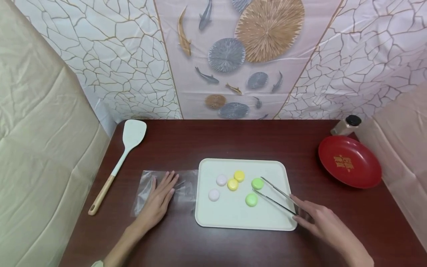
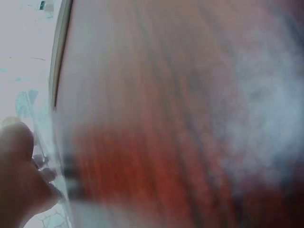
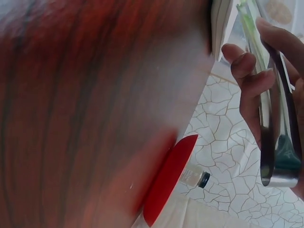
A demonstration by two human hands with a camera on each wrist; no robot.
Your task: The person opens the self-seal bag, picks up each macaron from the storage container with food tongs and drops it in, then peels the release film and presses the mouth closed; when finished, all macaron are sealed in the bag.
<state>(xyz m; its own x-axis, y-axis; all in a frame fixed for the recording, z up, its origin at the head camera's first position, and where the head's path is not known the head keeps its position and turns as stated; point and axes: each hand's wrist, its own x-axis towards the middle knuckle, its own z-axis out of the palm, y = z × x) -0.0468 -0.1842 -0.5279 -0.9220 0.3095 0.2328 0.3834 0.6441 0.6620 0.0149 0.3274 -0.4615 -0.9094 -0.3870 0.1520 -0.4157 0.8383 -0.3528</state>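
My right hand [image 1: 321, 222] grips a pair of metal tongs [image 3: 280, 161] over the right side of a white tray [image 1: 243, 219]. The tongs' spread tips lie on either side of the upper round green piece [image 1: 257, 183]. Just below it sits a second green piece [image 1: 251, 200]. Two yellow pieces [image 1: 232, 184] touch each other near the tray's middle, with two pale lilac pieces [image 1: 214, 194] to their left. Left of the tray, my left hand [image 1: 156, 204] rests with fingers extended on a clear plastic sheet or bag [image 1: 186, 187].
A white spatula [image 1: 133, 135] with a wooden handle lies at the left. At the right are a red plate [image 1: 361, 168] with gold characters and, behind it, a black-capped jar [image 1: 345, 126]. Patterned cloth hangs along the dark table's [image 1: 233, 139] back edge.
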